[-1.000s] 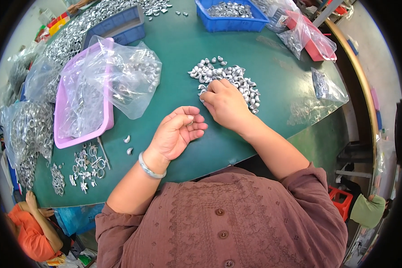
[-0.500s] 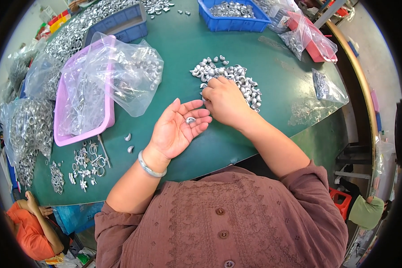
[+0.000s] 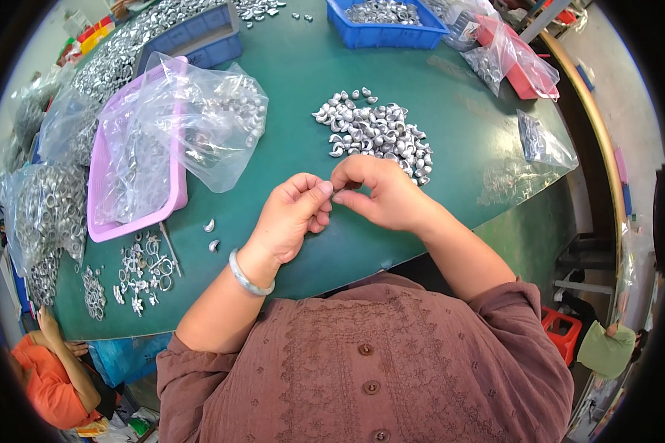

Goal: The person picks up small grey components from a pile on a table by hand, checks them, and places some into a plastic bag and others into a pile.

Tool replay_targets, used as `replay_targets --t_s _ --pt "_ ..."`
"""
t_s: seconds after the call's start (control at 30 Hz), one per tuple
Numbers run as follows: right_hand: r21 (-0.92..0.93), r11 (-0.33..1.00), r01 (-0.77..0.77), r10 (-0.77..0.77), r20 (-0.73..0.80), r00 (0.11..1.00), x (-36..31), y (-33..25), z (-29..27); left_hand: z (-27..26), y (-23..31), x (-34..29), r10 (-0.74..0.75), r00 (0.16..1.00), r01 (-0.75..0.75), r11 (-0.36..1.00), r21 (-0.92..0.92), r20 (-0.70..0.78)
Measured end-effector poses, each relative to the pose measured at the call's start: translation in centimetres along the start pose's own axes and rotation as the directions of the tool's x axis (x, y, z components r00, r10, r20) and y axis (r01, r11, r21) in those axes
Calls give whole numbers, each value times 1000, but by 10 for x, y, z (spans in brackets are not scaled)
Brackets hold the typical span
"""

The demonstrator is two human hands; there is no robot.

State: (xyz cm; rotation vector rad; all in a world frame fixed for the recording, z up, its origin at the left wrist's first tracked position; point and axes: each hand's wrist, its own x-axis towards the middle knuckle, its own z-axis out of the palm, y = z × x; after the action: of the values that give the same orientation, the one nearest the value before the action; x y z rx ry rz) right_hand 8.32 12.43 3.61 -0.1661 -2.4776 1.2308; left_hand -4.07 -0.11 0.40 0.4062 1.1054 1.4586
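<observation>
Just in front of a pile of small silvery curved metal pieces (image 3: 380, 133), my two hands meet at the fingertips. My left hand (image 3: 292, 214) is closed, its fingers curled in toward the palm and its thumb against the index finger. My right hand (image 3: 377, 193) is closed in a pinch beside the left thumb. Whatever lies between the fingertips is hidden or too small to make out. Two more curved metal pieces (image 3: 211, 235) lie apart on the green table (image 3: 295, 96), left of my left wrist.
At left stands a purple basket (image 3: 176, 193) with clear bags of metal parts. Loose rings and small castings (image 3: 144, 269) lie near it. Blue bins (image 3: 391, 37) and a red basket (image 3: 528, 85) are at the back. Another person (image 3: 59, 376) sits at lower left.
My right hand has drawn back from the pile to my left hand. My left hand, open before with a curved piece on its fingers, has curled closed.
</observation>
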Motion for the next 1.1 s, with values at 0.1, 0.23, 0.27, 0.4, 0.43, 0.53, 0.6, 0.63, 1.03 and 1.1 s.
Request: replay_targets --t_s 0.1,0.23,0.27,0.4,0.43,0.53,0.6,0.63,1.03,1.1 --pt "1 1000 -31 31 -21 999 -3 -6 0 3 2 -1 41 998 -37 995 94 -37" --pt "183 975 -122 134 -54 989 -8 -7 2 5 0 -3 88 995 -82 988 131 -40" --pt "184 975 -123 136 -56 989 -8 -7 2 7 0 -3 96 995 -89 985 147 -42" --pt "51 996 -73 75 -33 997 -9 -11 1 8 1 -3 152 988 -141 944 298 -14" --pt "1 999 -47 47 -18 999 -9 -11 1 8 0 -4 151 988 -139 944 298 -15" --pt "182 977 -108 127 -96 987 -13 -7 3 8 -1 -3 184 983 -166 938 303 -31" --pt "352 921 -166 219 -117 969 -15 -1 6 11 0 -3 141 984 -113 964 240 -105" --pt "511 834 -209 311 -122 942 -16 0 7 11 2 -3 141 984 -112 964 240 -105" --pt "609 775 -170 278 -86 957 -16 -3 18 6 5 -4 -100 992 113 971 -209 72" --pt "401 905 -143 202 -109 973 -15 -5 15 6 5 -4 -100 993 111 968 -223 58"
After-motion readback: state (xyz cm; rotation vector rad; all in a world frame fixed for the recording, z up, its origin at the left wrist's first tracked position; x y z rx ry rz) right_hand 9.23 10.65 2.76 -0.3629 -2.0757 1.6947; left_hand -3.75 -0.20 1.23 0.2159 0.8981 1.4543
